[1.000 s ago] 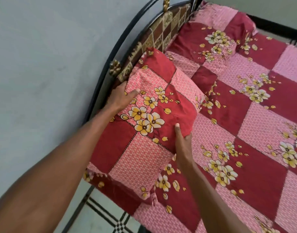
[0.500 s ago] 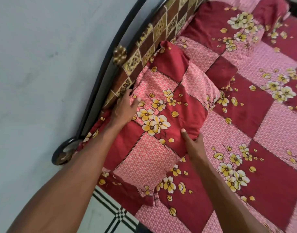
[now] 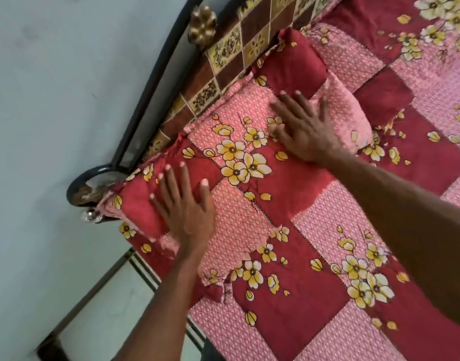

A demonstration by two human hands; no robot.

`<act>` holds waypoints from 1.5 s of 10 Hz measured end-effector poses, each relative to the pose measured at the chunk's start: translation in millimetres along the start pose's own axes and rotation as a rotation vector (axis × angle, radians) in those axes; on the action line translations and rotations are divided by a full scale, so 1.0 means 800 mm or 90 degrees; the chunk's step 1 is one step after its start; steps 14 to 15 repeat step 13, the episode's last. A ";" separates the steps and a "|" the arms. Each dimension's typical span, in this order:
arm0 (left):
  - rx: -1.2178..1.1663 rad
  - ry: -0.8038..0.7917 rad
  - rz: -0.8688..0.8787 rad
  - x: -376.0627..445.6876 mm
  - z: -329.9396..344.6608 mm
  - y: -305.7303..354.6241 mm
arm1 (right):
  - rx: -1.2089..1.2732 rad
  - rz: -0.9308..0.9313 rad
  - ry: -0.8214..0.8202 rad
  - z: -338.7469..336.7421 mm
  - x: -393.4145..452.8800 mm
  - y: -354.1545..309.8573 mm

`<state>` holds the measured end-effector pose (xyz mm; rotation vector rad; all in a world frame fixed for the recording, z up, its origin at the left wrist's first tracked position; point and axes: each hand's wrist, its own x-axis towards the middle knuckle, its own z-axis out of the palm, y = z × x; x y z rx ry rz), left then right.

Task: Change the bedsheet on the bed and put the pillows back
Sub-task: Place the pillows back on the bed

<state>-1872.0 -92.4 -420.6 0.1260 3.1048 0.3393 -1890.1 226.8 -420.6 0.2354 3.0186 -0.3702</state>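
The floral patchwork bedsheet (image 3: 341,295) covers the mattress; the matching pillow (image 3: 239,162) lies at the head, against the patterned headboard panel (image 3: 223,61); judged near completion, only patting flat remains. The pillow's long axis runs parallel to the headboard. Left hand (image 3: 184,212) and right hand (image 3: 304,128) press it, fingers straight, grasping nothing.

right hand (image 3: 305,131): motion-blurred | bedsheet (image 3: 328,321): cut off right and bottom | headboard (image 3: 223,63): top cropped
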 end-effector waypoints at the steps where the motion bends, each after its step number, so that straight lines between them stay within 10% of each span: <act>1: -0.004 0.017 -0.048 -0.001 0.006 -0.026 | -0.005 0.070 0.005 0.001 0.021 0.042; 2: -0.054 0.068 -0.107 -0.006 -0.013 -0.004 | 0.054 0.109 0.035 -0.019 0.027 0.023; 4: -0.032 0.026 0.031 -0.039 0.001 0.017 | -0.011 -0.170 -0.005 -0.001 -0.011 0.002; 6: -0.051 0.015 -0.094 -0.072 -0.005 -0.034 | 0.049 0.111 0.049 -0.015 -0.008 0.037; 8: 0.037 -0.057 0.184 -0.103 -0.002 0.027 | 0.006 -0.220 0.000 0.023 -0.083 -0.050; 11: 0.001 -0.061 0.044 -0.133 -0.019 -0.040 | 0.103 0.199 0.049 -0.012 -0.087 0.017; 13: -0.194 -0.096 0.066 -0.161 -0.070 -0.029 | 0.488 0.242 0.135 -0.057 -0.183 -0.078; 15: -0.194 -0.096 0.066 -0.161 -0.070 -0.029 | 0.488 0.242 0.135 -0.057 -0.183 -0.078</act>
